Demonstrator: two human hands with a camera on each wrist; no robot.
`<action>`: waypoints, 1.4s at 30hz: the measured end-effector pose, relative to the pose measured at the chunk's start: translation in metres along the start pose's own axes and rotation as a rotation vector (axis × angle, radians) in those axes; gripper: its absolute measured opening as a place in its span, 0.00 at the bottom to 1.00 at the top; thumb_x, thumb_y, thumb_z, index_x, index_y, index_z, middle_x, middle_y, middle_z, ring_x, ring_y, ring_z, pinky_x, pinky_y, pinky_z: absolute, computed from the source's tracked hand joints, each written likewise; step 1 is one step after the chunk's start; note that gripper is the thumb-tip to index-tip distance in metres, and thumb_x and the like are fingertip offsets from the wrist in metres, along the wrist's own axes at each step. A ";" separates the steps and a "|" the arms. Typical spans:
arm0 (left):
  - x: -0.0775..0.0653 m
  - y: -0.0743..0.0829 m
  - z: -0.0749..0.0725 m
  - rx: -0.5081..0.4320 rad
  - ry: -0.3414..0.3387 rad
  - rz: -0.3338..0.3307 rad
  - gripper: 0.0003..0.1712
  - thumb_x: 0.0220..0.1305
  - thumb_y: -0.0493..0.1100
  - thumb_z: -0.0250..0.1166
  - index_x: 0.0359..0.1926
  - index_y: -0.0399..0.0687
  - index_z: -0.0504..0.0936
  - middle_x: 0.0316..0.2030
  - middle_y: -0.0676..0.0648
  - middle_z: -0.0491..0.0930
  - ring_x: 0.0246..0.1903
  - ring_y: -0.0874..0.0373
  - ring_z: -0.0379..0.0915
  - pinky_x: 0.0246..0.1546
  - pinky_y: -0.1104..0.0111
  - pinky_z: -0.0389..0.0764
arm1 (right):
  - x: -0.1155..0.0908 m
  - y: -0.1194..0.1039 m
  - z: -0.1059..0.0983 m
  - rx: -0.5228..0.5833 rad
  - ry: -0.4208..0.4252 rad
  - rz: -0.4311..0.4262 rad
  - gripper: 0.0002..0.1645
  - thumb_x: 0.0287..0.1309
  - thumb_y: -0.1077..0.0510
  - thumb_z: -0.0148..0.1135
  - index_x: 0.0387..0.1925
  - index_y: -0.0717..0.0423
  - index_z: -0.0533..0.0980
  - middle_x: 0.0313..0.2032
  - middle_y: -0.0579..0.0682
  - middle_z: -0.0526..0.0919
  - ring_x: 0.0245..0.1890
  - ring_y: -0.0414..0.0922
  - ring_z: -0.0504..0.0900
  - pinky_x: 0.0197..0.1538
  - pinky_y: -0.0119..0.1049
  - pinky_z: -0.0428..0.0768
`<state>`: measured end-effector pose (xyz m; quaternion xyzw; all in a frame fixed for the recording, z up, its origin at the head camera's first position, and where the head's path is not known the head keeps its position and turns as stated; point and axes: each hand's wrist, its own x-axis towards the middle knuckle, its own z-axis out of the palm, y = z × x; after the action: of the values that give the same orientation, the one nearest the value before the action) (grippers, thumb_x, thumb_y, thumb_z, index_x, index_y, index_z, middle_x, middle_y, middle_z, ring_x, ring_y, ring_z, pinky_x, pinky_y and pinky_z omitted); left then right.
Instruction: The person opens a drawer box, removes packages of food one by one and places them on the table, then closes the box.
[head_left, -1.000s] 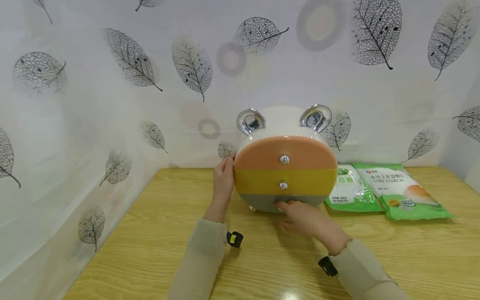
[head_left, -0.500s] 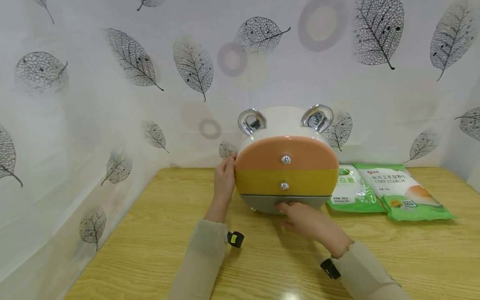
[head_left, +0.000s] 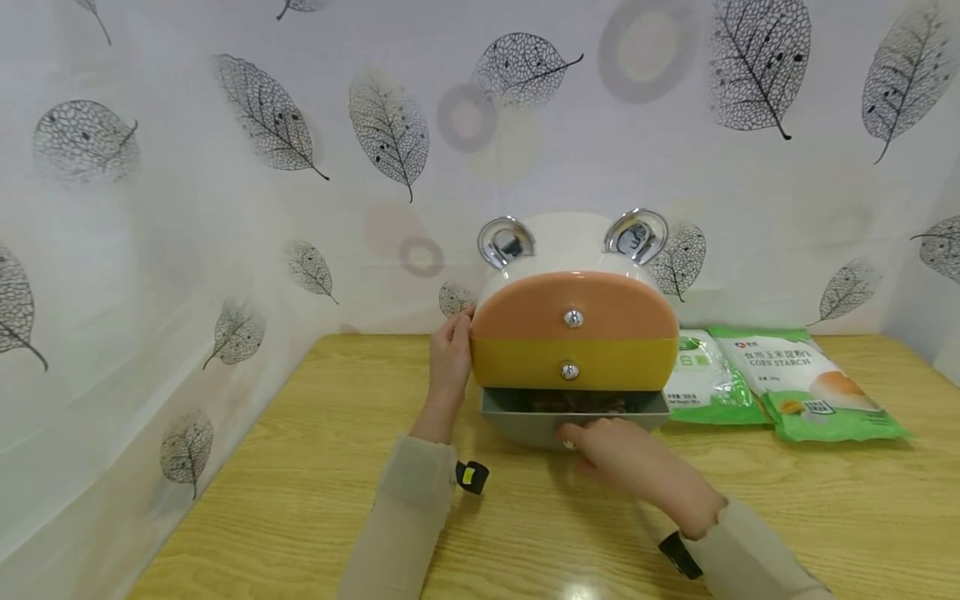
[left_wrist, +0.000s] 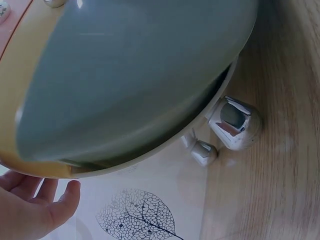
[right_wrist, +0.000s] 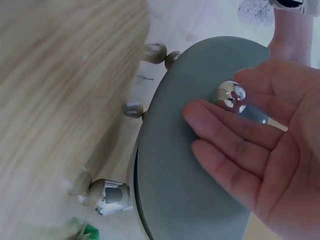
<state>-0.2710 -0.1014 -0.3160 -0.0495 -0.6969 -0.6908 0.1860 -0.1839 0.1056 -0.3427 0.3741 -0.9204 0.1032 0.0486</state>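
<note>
A small three-drawer storage box with a white body and two round chrome ears stands on the table in the head view. Its orange drawer and yellow drawer are closed. Below them, the grey drawer is pulled partly out, with something dark inside that I cannot make out. My right hand pinches that drawer's silver knob between thumb and fingers, the other fingers lying along the grey front. My left hand rests against the box's left side, fingers fairly straight.
Two green-and-white bags lie right of the box: a smaller white one and a corn starch bag. The wooden table meets a leaf-patterned curtain behind. Chrome feet hold the box up.
The grey drawer has slid out toward me as my right hand drew its knob back and slightly down, revealing the dark interior. My left hand has stayed on the box's side.
</note>
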 end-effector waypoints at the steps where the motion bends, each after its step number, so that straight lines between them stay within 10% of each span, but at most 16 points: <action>1: 0.000 0.000 0.000 0.000 -0.001 0.002 0.20 0.65 0.40 0.46 0.51 0.35 0.74 0.51 0.43 0.73 0.52 0.54 0.66 0.53 0.65 0.66 | -0.001 -0.001 0.000 -0.001 -0.002 -0.001 0.14 0.48 0.67 0.55 0.39 0.53 0.74 0.11 0.37 0.60 0.11 0.34 0.54 0.16 0.28 0.56; 42: 0.000 0.001 0.000 0.005 0.005 0.004 0.19 0.65 0.40 0.45 0.52 0.34 0.73 0.52 0.42 0.72 0.53 0.54 0.65 0.53 0.65 0.65 | -0.026 -0.036 -0.019 0.113 -0.249 -0.019 0.10 0.52 0.65 0.54 0.37 0.50 0.73 0.08 0.39 0.56 0.10 0.35 0.51 0.15 0.30 0.48</action>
<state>-0.2704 -0.1011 -0.3153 -0.0486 -0.6981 -0.6888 0.1893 -0.1401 0.1030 -0.3227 0.3950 -0.9083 0.1074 -0.0861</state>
